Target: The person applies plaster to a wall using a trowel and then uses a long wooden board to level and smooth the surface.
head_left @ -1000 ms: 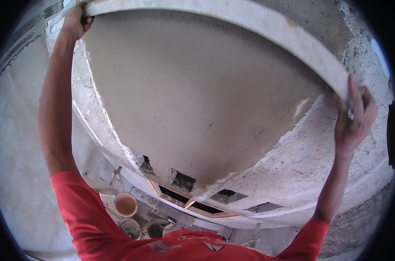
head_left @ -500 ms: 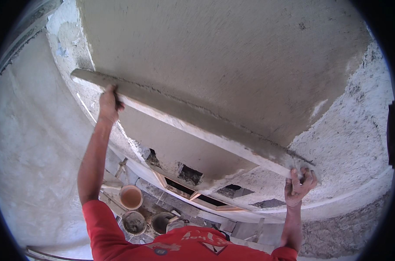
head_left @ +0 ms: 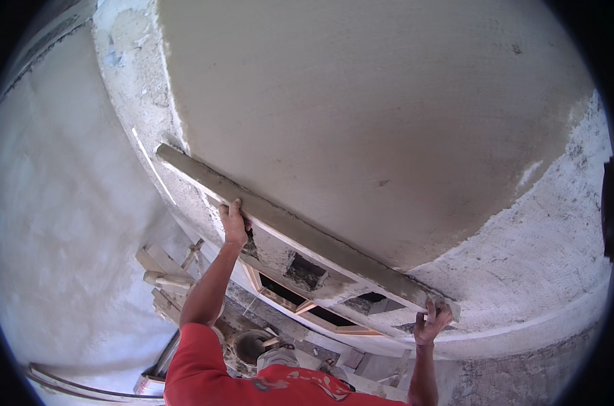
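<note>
A dirty, grey-brown floor (head_left: 235,318) shows low in the view. A round mortar bucket (head_left: 251,347) stands on it; whether the rough wooden boards (head_left: 163,262) at left rest directly there is unclear.

Wears red shirt (head_left: 287,391), plain over short left sleeve (head_left: 197,352). Carries pale print (head_left: 331,388) on shirt's front, blurred in detail. Leaves forearms (head_left: 212,285), left hand (head_left: 234,224), right hand (head_left: 432,323) bare beyond shirt's sleeves.
</note>
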The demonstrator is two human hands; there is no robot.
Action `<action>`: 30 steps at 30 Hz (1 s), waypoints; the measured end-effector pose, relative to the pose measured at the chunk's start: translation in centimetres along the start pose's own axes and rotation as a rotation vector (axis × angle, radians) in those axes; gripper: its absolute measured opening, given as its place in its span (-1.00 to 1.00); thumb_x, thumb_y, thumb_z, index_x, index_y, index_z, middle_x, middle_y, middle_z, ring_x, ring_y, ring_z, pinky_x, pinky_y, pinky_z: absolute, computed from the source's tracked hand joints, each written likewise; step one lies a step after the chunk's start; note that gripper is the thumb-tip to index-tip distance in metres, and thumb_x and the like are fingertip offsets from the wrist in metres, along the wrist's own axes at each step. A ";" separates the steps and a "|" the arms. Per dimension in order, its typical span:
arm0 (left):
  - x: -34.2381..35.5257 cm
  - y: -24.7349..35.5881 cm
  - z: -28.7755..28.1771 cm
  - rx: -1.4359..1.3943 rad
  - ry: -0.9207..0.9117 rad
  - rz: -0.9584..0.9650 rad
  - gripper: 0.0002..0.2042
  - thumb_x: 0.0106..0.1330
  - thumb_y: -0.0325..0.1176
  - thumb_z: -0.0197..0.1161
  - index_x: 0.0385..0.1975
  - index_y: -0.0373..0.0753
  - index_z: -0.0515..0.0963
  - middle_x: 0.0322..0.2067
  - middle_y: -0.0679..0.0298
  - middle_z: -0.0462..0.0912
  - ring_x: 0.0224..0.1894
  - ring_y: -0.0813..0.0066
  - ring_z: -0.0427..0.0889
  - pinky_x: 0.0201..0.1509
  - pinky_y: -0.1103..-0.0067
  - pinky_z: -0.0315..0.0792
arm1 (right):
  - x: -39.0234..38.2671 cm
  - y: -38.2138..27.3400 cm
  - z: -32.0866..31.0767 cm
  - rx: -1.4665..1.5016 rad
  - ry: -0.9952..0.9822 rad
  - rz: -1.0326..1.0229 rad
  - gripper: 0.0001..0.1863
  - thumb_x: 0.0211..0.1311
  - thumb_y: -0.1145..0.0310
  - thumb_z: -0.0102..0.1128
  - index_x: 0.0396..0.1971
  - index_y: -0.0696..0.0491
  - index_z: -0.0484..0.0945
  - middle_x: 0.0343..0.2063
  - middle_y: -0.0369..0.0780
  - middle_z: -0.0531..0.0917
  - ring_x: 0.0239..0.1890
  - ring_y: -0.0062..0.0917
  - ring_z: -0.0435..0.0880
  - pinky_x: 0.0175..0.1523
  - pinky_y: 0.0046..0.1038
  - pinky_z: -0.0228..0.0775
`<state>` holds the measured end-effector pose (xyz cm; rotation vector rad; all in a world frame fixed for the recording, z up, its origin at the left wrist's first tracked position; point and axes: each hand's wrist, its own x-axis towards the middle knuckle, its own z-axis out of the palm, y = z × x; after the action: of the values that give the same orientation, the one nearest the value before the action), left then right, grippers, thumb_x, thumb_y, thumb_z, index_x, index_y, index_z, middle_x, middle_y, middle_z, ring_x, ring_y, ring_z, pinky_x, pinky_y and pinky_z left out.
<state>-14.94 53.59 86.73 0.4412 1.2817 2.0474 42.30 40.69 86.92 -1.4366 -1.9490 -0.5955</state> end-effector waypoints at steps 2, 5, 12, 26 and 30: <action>0.0 0.3 0.9 -0.030 -0.019 0.008 -0.75 0.32 -0.20 0.15 -0.30 -0.16 0.23 -0.68 0.32 0.33 -0.84 0.54 0.24 -0.84 0.59 0.13 | 0.0 0.1 0.3 -0.031 0.048 -0.006 -0.37 -0.21 0.42 0.28 0.05 -0.10 0.52 -0.09 -0.12 0.40 0.05 -0.12 0.35 0.13 -0.05 0.10; 2.6 3.5 0.9 -0.045 -0.016 0.111 -0.72 0.31 -0.15 0.17 -0.26 -0.14 0.26 -0.69 0.37 0.31 -0.84 0.60 0.22 -0.84 0.62 0.08 | 3.2 -1.6 -0.9 -0.092 0.135 -0.074 -0.40 -0.12 0.38 0.28 0.08 -0.12 0.53 -0.08 -0.09 0.41 0.03 -0.14 0.36 0.12 -0.06 0.08; 8.6 20.7 6.5 0.034 0.083 0.147 -0.60 0.19 -0.04 0.21 -0.19 -0.21 0.32 -0.59 0.36 0.32 -0.74 0.54 0.29 -0.76 0.56 0.15 | 16.6 -6.2 -7.7 -0.141 0.347 -0.212 -0.56 0.21 0.34 0.18 0.12 -0.06 0.54 -0.15 -0.08 0.47 -0.07 -0.13 0.40 0.04 -0.13 0.12; 10.9 48.2 18.4 -0.009 -0.080 0.463 -0.72 0.33 -0.01 0.11 -0.47 -0.06 0.38 -0.69 0.35 0.36 -0.80 0.53 0.32 -0.81 0.59 0.05 | 39.3 -8.0 -25.7 -0.535 0.702 -0.296 -0.40 0.06 0.41 0.37 0.19 -0.06 0.52 -0.14 -0.16 0.51 -0.08 -0.33 0.47 0.04 -0.29 0.32; 13.6 52.1 20.7 -0.093 -0.128 0.513 -0.82 0.36 -0.12 0.10 -0.34 -0.07 0.47 -0.49 0.36 0.46 -0.59 0.54 0.38 -0.70 0.65 0.30 | 43.8 -6.9 -29.2 -0.640 0.836 -0.428 -0.41 0.04 0.19 0.37 0.18 -0.23 0.53 -0.22 -0.22 0.56 -0.17 -0.45 0.47 -0.01 -0.38 0.41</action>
<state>-31.19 61.48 141.49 0.9182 1.0654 2.4349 33.48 47.79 138.84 -0.8211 -1.4006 -1.8030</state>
